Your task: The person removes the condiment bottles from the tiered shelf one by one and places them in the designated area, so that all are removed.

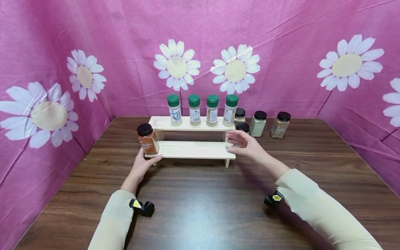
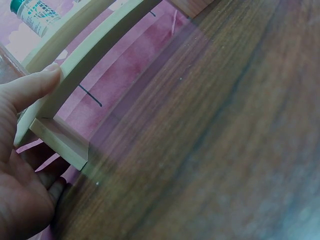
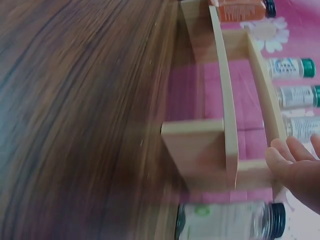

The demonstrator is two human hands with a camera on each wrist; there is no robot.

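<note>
I see the left hand point(image 1: 142, 166) at the near left corner of the pale two-step wooden rack point(image 1: 192, 150), thumb laid straight along the front edge of the lower step, fingers under it, so this grip looks loosely spread rather than clamped. Just above that thumb stands the black-capped glass jar of orange-red spice point(image 1: 148, 139), on the lower step's left end. The right hand point(image 1: 247, 144) is at the rack's right end with fingers spread and relaxed, pinching nothing.

My worry is the rack tipping or sliding: a lift or shove from the left grip alone would tilt the steps, and the four green-capped clear shaker bottles point(image 1: 203, 110) on the upper step beyond both hands could topple. The orange-red jar sits close to the edge too.

The left wrist view shows the thumb point(image 2: 32, 87) pressed on the step's edge and the rack's foot. The right wrist view shows fingertips point(image 3: 290, 155) at the upper step's end, and a black-capped jar point(image 3: 227, 222) lying beside that hand.
</note>
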